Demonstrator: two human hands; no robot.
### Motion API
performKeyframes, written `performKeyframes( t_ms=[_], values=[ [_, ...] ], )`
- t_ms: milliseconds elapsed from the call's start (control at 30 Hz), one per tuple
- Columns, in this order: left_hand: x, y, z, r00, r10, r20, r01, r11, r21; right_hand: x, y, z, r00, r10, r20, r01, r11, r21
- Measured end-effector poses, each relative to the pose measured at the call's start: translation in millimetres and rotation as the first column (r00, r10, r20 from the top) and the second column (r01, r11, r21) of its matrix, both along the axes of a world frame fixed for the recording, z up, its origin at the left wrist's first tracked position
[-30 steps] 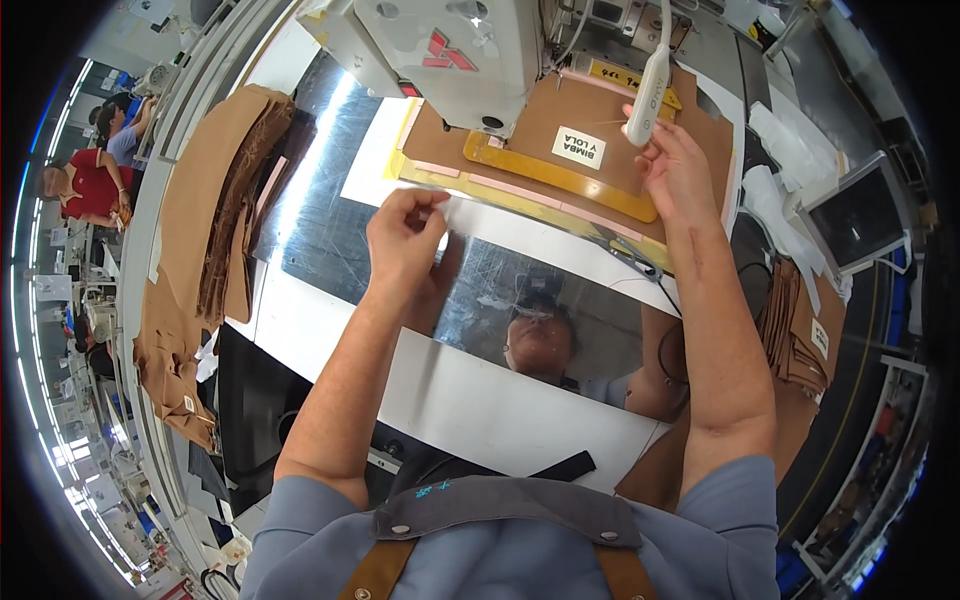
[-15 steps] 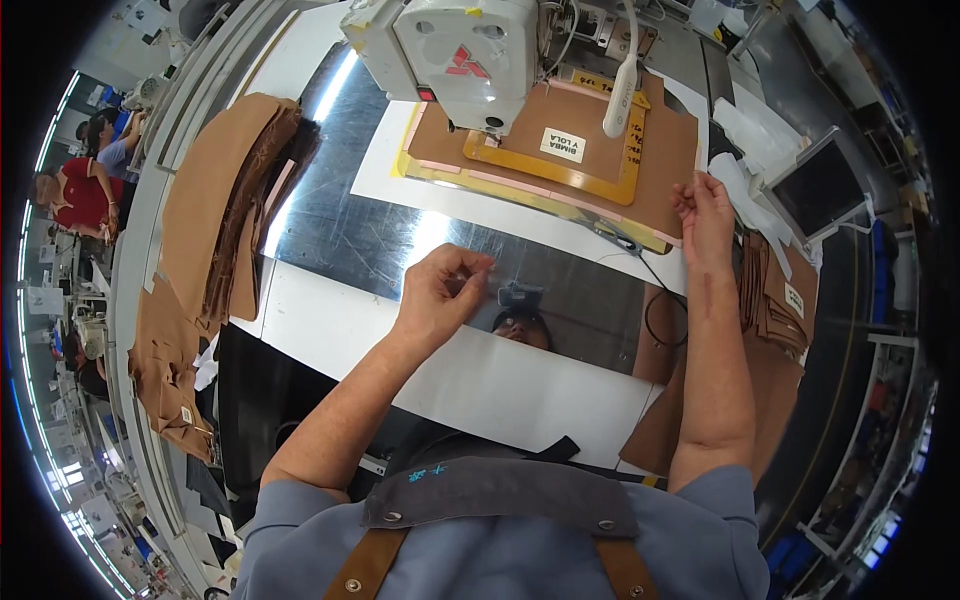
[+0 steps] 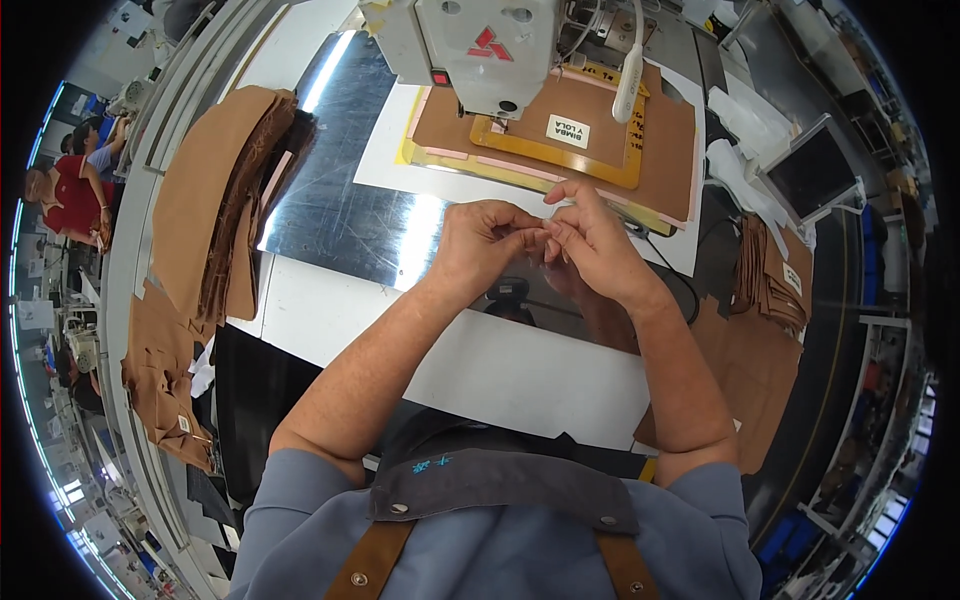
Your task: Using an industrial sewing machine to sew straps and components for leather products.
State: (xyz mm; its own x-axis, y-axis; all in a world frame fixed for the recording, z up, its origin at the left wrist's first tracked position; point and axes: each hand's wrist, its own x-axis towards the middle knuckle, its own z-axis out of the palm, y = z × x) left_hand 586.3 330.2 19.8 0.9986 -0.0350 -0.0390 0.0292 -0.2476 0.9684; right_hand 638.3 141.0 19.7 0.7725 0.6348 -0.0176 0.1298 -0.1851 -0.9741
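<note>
My left hand (image 3: 487,243) and my right hand (image 3: 598,243) meet fingertip to fingertip above the shiny metal plate (image 3: 375,225). Both are pinched closed; whatever sits between the fingertips, if anything, is too small to make out. Just beyond them lies a brown panel (image 3: 450,118) with pink strips along its edge, on a yellow-edged board. A yellow frame (image 3: 608,172) rests on the panel around a white label (image 3: 568,131). The white head of a sewing machine (image 3: 480,60) stands over the frame's left part.
Brown panels (image 3: 205,200) are stacked at the left, with crumpled brown pieces (image 3: 160,370) nearer. At right are folded brown pieces (image 3: 765,270), a screen (image 3: 812,170) and white scraps (image 3: 735,185). A white wand-shaped device (image 3: 629,85) hangs by the machine. Other people (image 3: 80,200) are far left.
My right hand has come left and nearer from the panel's right edge to meet my left hand. The left hand has moved slightly right and farther away.
</note>
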Motion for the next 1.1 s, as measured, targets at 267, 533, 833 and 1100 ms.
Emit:
performKeyframes(
  t_ms=[267,533,833,1100],
  values=[
    [-3,21,-15,0.994,0.057,-0.089,-0.066,0.993,-0.101,-1,19,10,0.980,-0.003,-0.200,0.005,1.000,0.008],
    [11,33,-24,0.977,0.114,-0.180,-0.167,0.936,-0.309,16,34,-23,0.980,-0.180,-0.080,0.190,0.971,0.147],
    [30,65,-42,0.953,0.213,0.218,-0.284,0.880,0.380,65,54,-43,0.861,-0.403,0.311,0.423,0.906,0.005],
    [32,71,-59,0.911,-0.238,0.338,-0.122,0.626,0.770,104,74,-47,0.804,-0.390,0.449,0.470,0.879,-0.077]
  ],
)
